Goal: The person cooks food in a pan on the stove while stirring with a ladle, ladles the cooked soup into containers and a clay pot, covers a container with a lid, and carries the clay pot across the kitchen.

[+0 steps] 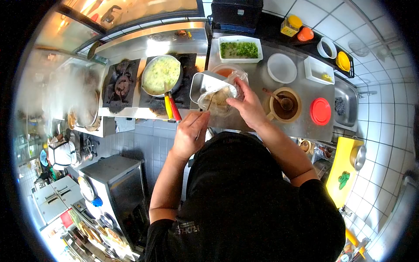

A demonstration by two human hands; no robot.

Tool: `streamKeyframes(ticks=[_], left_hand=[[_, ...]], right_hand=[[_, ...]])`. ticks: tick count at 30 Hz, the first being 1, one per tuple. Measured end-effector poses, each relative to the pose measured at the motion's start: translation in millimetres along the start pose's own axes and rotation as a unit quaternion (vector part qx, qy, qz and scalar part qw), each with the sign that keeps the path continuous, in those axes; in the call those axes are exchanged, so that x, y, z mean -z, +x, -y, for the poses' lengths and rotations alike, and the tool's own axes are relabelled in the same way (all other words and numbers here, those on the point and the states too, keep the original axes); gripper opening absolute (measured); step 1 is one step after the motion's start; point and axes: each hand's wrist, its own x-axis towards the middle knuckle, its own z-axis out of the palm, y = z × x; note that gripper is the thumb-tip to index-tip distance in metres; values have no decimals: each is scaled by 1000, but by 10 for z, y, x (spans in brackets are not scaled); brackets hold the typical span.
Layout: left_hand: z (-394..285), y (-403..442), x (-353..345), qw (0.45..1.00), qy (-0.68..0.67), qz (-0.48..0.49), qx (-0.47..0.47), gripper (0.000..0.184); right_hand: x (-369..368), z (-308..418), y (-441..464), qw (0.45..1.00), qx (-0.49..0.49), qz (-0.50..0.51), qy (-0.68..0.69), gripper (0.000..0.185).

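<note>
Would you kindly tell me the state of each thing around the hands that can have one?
Plastic bag: open, partly filled
Thin utensil: gripped
Metal tray: uncovered, partly hidden
Pan: uncovered, full of yellow-green food
Neighbouring burner: bare of cookware
Greens tray: uncovered, holding chopped greens
White bowl: uncovered, seemingly empty
Beige pot: uncovered, dark inside, ladle in it
Red lid: lying flat
White tray: uncovered, nearly empty
Yellow jar: closed

Stove [135, 89] ahead-left of the left hand [190, 133], counter [279, 44] beneath the right hand [249, 105].
A pan [179, 77] sits on the stove; right of the right hand lie a pot [271, 108] with a ladle [286, 103] inside, a lid [321, 111], then a sink [348, 118]; a tray [239, 60] of greens [239, 49] stands ahead.
</note>
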Motion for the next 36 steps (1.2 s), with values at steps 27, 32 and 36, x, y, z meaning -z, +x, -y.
streamKeyframes(ticks=[27,32,36], left_hand=[[377,-240,-128,780,-460,-154,396,21],[275,-194,-52,813,-415,-146,382,17],[237,-141,-24,808,-402,-134,409,17]], right_hand=[[-24,-53,-27,997,-18,37,-70,71],[-14,-140,6,994,-5,32,-100,71],[-59,-48,-13,990,-9,36,-134,71]])
